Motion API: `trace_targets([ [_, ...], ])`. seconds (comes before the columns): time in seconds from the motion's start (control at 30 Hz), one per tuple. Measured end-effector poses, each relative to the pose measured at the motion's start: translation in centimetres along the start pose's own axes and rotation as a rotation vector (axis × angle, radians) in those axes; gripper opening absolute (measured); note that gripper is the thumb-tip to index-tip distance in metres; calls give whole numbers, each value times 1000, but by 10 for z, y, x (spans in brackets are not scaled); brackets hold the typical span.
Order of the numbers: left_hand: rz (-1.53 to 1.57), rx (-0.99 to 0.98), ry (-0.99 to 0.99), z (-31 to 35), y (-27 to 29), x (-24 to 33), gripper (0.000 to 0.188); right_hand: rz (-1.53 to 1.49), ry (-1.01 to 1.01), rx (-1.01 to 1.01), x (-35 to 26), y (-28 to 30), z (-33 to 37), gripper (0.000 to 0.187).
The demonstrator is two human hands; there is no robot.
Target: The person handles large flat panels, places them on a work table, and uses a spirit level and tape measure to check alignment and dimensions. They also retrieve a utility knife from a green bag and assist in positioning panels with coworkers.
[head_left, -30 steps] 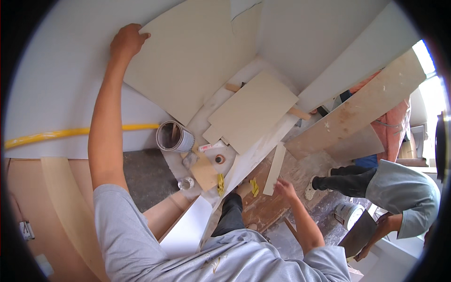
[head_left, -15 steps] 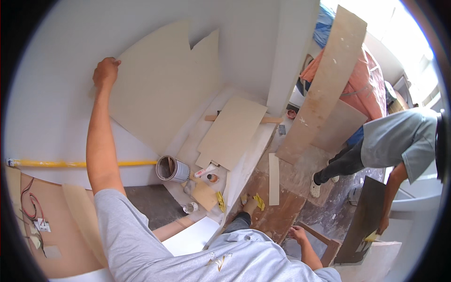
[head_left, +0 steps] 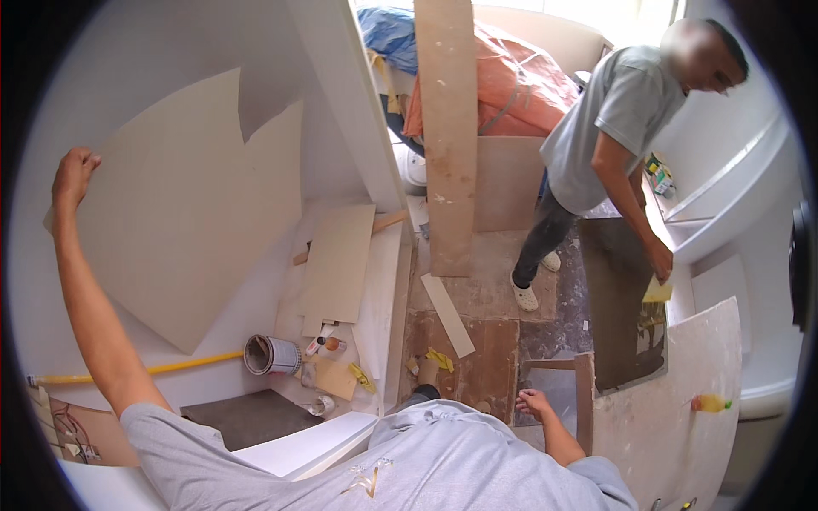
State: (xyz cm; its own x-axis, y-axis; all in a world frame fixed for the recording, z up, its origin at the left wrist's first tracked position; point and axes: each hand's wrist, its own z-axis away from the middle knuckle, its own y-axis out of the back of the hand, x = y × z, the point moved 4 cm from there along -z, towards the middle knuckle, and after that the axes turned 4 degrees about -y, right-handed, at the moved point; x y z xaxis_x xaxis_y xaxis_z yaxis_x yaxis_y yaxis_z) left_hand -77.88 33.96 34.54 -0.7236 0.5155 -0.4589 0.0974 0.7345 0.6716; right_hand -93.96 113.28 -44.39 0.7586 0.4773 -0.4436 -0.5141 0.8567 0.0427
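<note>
My left arm reaches far out to the left. At its end my left hand (head_left: 73, 180) is closed at the left edge of a large beige sheet (head_left: 183, 204), which leans against the white wall and has a notch cut in its top edge. Low at my right side, my right hand (head_left: 534, 404) hangs with nothing in it, its fingers loosely bent and apart. Nearest to it is a wooden frame (head_left: 584, 396). Smaller beige panels (head_left: 339, 264) lie across a wooden stick (head_left: 389, 221) on the white ledge beyond the big sheet.
A co-worker (head_left: 588, 162) bends at right, holding a yellow spreader (head_left: 657, 290) on a dark-coated board (head_left: 622, 307). A bottle (head_left: 709, 403) lies on the pale worktop (head_left: 665, 426). A tall plank (head_left: 449, 145) stands ahead. A paint can (head_left: 271, 354) and yellow pole (head_left: 196, 364) are at left.
My view has swung right, so the sheet and my left hand sit further left in the picture. More of the co-worker and the dark-coated board shows. My left hand stays at the sheet's edge.
</note>
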Motion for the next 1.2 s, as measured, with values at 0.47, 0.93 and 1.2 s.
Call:
trace_targets([
  [0.47,438,-112,-181,1,185,126,36,2,442,-312,-143,-27,116,40],
  [0.93,777,-186,-339,-30,206,222,27,-125,2000,-486,-508,-36,453,69],
  [1.2,757,174,-328,-50,228,215,43,-248,1893,-545,-536,-38,418,67],
])
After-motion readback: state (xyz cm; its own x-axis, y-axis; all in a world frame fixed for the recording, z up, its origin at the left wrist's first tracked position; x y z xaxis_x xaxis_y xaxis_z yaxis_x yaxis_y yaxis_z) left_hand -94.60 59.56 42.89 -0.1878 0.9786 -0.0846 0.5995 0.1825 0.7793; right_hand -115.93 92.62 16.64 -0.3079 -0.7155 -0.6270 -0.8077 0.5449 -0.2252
